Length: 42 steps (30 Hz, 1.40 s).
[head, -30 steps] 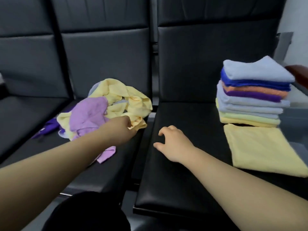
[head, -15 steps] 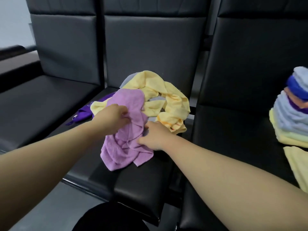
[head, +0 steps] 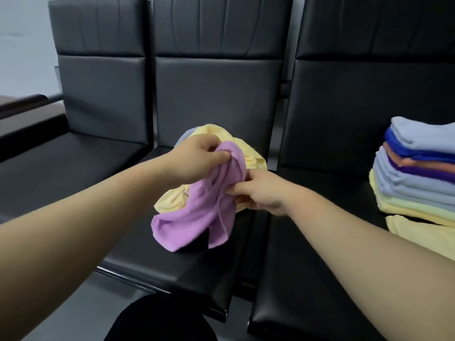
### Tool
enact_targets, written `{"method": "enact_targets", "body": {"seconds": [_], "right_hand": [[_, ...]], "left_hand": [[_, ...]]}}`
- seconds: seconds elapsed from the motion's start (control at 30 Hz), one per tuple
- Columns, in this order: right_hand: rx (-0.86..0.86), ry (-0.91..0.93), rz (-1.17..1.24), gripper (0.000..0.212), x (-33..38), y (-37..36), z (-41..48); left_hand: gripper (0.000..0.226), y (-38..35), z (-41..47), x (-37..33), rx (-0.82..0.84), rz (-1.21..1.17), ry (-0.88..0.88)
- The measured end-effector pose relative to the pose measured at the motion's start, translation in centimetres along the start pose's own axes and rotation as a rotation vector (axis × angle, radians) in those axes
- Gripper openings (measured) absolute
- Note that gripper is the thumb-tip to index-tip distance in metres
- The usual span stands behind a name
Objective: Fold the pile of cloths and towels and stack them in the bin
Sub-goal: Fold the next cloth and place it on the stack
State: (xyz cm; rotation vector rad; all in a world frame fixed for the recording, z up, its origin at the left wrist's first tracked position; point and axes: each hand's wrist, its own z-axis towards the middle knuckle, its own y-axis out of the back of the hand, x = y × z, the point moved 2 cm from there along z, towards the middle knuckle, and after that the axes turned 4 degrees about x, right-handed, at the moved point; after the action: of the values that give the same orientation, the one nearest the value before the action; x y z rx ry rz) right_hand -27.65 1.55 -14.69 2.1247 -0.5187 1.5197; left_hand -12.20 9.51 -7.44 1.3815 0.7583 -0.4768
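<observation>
Now both hands — left hand (head: 197, 158) and right hand (head: 261, 193) — pinch the lilac cloth (head: 197, 217) at frame centre above the unfolded pile (head: 248, 153) — next, likely finding corners to fold.

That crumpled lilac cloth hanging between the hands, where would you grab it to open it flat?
Along its hem, near the top, one hand from each side. The lilac cloth hangs bunched from the left hand, while the right hand pinches a loose edge; sliding along that edge to two corners would probably let it drop open.
</observation>
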Motion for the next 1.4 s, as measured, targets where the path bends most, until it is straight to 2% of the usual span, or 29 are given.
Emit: {"method": "enact_targets", "body": {"seconds": [0.13, 0.2, 0.37, 0.47, 0.53, 0.63, 0.73, 0.87, 0.9, 0.97, 1.07, 1.13, 1.2, 1.27, 1.3, 1.37, 1.4], "right_hand": [[-0.02, 0.003, -0.039, 0.011, 1.4, 4.6, -6.8], [-0.075, -0.02, -0.047, 0.008, 1.0, 7.4, -9.8], [-0.277, -0.123, -0.115, 0.007, -3.3, 13.2, -15.6], [-0.369, -0.171, -0.084, 0.007, -7.7, 15.0, -17.6], [-0.416, -0.194, -0.132, 0.029, -10.3, 15.3, -18.6], [-0.327, -0.323, -0.543, 0.049, -12.9, 15.5, -19.9], [-0.155, -0.449, -0.823, 0.04, -13.7, 15.1, -20.3], [-0.117, -0.512, -0.999, 0.009, -14.0, 15.0, -19.3], [-0.147, -0.486, -0.968, 0.001, -13.9, 15.3, -19.2], [-0.243, -0.401, -0.772, 0.014, -13.4, 16.3, -19.3], [-0.403, -0.266, -0.358, 0.015, -12.4, 17.7, -19.9], [-0.441, -0.202, -0.031, 0.016, -12.2, 17.9, -19.9], [-0.471, -0.151, 0.135, 0.02, -12.3, 18.2, -19.5], [-0.523, -0.114, 0.237, 0.02, -12.3, 18.5, -19.0], [-0.54, -0.109, 0.31, 0.018, -12.3, 18.6, -18.7], [-0.551, -0.097, 0.44, 0.015, -12.2, 18.5, -18.3], [-0.561, -0.101, 0.453, 0.014, -12.3, 18.3, -18.1]], "left_hand": [[0.039, -2.3, -0.6, -4.5, 0.071, -0.297, 0.018], [0.022, -4.6, -0.6, -6.7, 0.131, -0.405, 0.023], [0.012, -12.4, 0.4, -9.7, 0.262, -0.49, 0.066], [0.012, -17.3, 1.2, -9.3, 0.247, -0.393, 0.106], [0.011, -19.8, 1.5, -8.3, 0.196, -0.246, 0.099], [0.021, -22.8, 1.6, -6.2, 0.151, 0.143, 0.054], [0.023, -24.4, 1.5, -5.5, 0.129, 0.227, -0.104], [0.02, -25.8, 1.9, -7.0, 0.201, 0.231, -0.263], [0.018, -25.8, 2.2, -7.3, 0.2, 0.212, -0.274], [0.013, -25.6, 2.4, -8.0, 0.198, 0.16, -0.298], [0.01, -25.5, 2.6, -8.6, 0.23, -0.059, -0.315], [0.006, -25.7, 2.5, -9.1, 0.312, -0.218, -0.289], [0.026, -26.2, 2.2, -9.3, 0.443, -0.299, -0.257], [0.046, -26.8, 1.6, -9.4, 0.575, -0.158, -0.224], [0.049, -27.2, 1.2, -9.2, 0.626, -0.025, -0.211], [0.043, -27.9, 0.9, -8.8, 0.624, 0.182, -0.214], [0.039, -27.9, 0.9, -8.6, 0.611, 0.203, -0.214]]}}
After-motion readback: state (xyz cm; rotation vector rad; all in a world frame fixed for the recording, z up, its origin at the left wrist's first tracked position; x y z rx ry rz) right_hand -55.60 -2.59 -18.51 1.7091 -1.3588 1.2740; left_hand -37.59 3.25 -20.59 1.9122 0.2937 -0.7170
